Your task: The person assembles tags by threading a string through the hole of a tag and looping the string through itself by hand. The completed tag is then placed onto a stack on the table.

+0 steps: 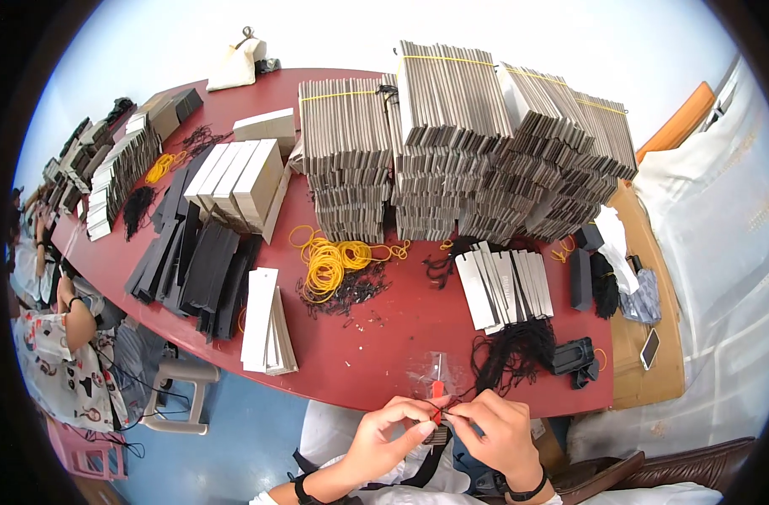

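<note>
At the table's near edge my left hand and my right hand are close together. Their fingertips pinch a thin black cord between them. Directly beyond the fingers is a red-handled tool with a thin metal shaft, beside clear plastic film; its exact kind is hard to tell. A small grey-brown ridged piece shows beneath my fingers. To the right of the tool lies a heap of black cords, below a fanned row of white tags.
Tall banded stacks of grey cards stand at the back. Yellow cord, black strips and white cards lie on the red table. A phone rests on cardboard at right. Another person sits at left.
</note>
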Demonstrator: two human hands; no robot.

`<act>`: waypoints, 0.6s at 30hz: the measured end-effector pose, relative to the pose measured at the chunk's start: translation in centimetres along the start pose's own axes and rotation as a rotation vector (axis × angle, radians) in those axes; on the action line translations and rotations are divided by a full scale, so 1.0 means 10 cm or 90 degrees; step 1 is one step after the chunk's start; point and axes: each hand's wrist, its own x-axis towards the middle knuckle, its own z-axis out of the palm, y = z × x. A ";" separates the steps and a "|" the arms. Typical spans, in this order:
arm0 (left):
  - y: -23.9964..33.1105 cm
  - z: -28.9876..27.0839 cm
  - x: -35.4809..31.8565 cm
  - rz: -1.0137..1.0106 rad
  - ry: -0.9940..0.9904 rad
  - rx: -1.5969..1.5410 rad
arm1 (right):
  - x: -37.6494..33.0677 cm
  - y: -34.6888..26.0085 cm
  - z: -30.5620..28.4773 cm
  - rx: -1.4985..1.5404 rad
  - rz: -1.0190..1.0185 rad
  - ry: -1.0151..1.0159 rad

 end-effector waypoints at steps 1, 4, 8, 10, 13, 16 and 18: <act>-0.02 0.02 0.02 -0.003 0.008 -0.117 | -0.01 -0.01 0.01 -0.010 -0.005 -0.006; 0.01 0.06 0.07 -0.046 0.044 -0.171 | -0.08 0.00 0.06 0.010 0.005 -0.033; -0.01 0.01 0.06 0.000 0.033 -0.114 | -0.07 -0.01 -0.11 0.336 0.249 -0.118; 0.03 -0.03 0.09 0.082 -0.083 0.090 | -0.13 0.16 0.01 0.574 0.344 -0.035; 0.10 -0.02 0.08 0.072 -0.133 0.109 | 0.07 0.24 0.12 0.756 0.355 -0.158; 0.09 -0.02 0.08 0.074 -0.156 0.131 | 0.07 0.36 0.23 0.758 0.334 -0.243; 0.09 0.00 0.06 0.050 -0.125 0.126 | 0.06 0.37 0.24 0.843 0.330 -0.231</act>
